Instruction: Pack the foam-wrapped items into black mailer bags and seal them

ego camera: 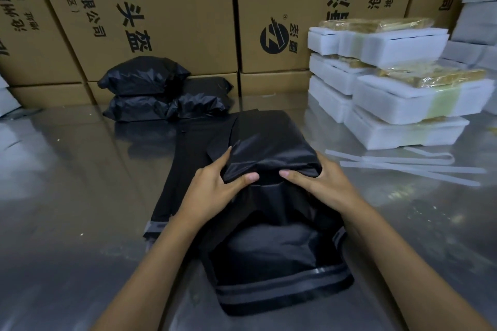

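A black mailer bag [271, 148] lies in the middle of the metal table [67, 196], bulging with an item hidden inside. Its open mouth with the grey adhesive strip [285, 286] points toward me. My left hand [215, 191] grips the bag's left side, thumb pressing on the near edge of the bulge. My right hand [320, 183] grips the right side the same way, its fingers wrapped over the bag's corner. Under the bag lies a flat pile of empty black mailers [188, 169]. Foam-wrapped items [398, 99] are stacked at the right.
Three sealed black parcels [161, 91] sit at the back against a wall of cardboard boxes [161, 13]. Peeled white liner strips [403, 165] lie on the table right of the bag. More white foam [481, 21] is piled at the far right.
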The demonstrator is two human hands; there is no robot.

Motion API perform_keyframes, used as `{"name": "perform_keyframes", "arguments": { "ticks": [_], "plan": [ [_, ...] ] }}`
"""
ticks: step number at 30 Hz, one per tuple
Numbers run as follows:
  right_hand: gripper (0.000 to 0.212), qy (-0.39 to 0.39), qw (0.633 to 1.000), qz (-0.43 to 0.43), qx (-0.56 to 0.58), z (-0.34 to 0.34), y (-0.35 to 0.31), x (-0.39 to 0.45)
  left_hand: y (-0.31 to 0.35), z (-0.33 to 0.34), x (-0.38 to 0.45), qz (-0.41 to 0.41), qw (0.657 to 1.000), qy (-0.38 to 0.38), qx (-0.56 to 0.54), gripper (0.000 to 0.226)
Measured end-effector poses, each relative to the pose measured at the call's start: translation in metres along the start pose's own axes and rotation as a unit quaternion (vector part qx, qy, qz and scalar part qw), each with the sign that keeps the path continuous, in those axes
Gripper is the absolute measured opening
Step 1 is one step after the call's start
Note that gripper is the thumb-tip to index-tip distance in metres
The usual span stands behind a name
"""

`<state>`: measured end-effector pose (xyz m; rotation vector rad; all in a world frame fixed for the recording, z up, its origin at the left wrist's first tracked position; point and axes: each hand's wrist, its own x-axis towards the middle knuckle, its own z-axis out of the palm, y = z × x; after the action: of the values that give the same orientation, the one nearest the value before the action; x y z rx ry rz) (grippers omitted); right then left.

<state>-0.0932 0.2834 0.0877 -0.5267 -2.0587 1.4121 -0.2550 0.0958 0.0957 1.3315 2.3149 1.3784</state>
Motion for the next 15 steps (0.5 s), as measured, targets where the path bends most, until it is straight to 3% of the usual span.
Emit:
{"name": "perform_keyframes", "arguments": {
  "ticks": [3,7,12,15],
  "plan": [
    [0.075,0.003,1.000,0.013,-0.013,-0.007,0.000,-0.001,-0.003,0.003,-0.003,-0.030,0.996,-0.077,0.028,0.107],
    [0.111,0.027,0.999,0.023,-0.031,-0.012,-0.005,-0.004,-0.010,0.001,0.000,-0.055,0.977,-0.140,0.151,0.101],
    [0.109,0.052,0.997,0.048,0.009,-0.019,-0.009,-0.007,-0.020,0.000,0.004,-0.038,0.937,-0.192,0.289,0.111],
    [0.089,0.056,0.997,0.057,0.011,-0.023,-0.007,-0.008,-0.019,0.003,0.003,-0.056,0.945,-0.183,0.265,0.117]
  ]
}}
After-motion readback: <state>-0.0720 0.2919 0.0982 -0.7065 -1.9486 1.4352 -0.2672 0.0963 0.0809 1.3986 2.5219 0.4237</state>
